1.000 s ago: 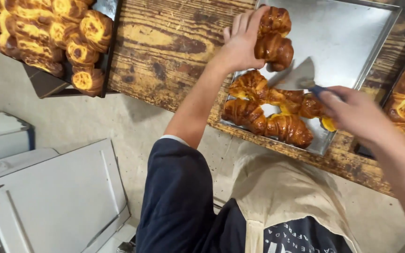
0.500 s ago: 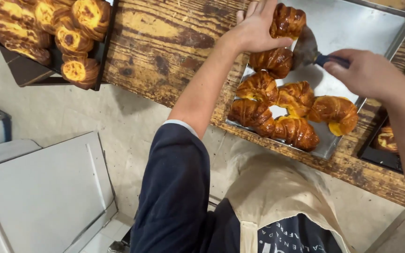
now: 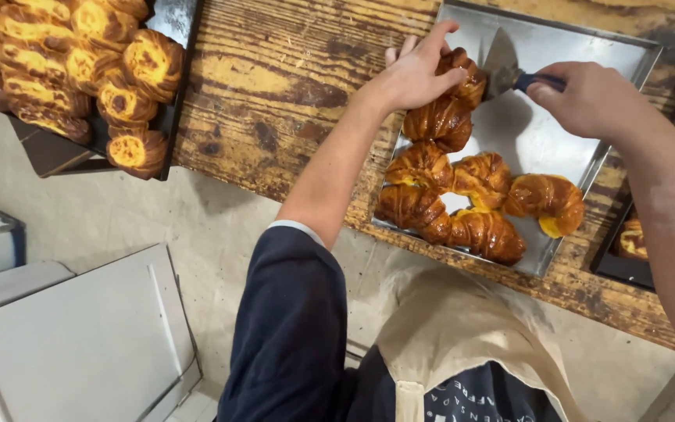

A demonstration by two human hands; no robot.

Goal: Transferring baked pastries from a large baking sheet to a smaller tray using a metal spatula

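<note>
Head view: at far left a dark tray (image 3: 180, 47) of glazed swirl pastries (image 3: 80, 70) hangs over the near edge of the wooden surface (image 3: 275, 86). A broad bare stretch of scorched planks lies between it and the metal tray (image 3: 580, 117). The left hand (image 3: 416, 74) rests over that tray's left rim, fingers curled onto the top croissant (image 3: 462, 74). Just right, a scraper (image 3: 503, 66) has its blade against the same croissant; the right hand (image 3: 591, 98) is closed around its blue handle. The hands are apart, with the croissant between them. Five more croissants (image 3: 462, 199) crowd the tray's near left part, touching one another; its far right half is bare metal. Another dark tray (image 3: 634, 266) with pastries sits at the right edge. Below the surface's edge are a pale floor (image 3: 119, 219) and a white cabinet (image 3: 72, 344) at lower left.
</note>
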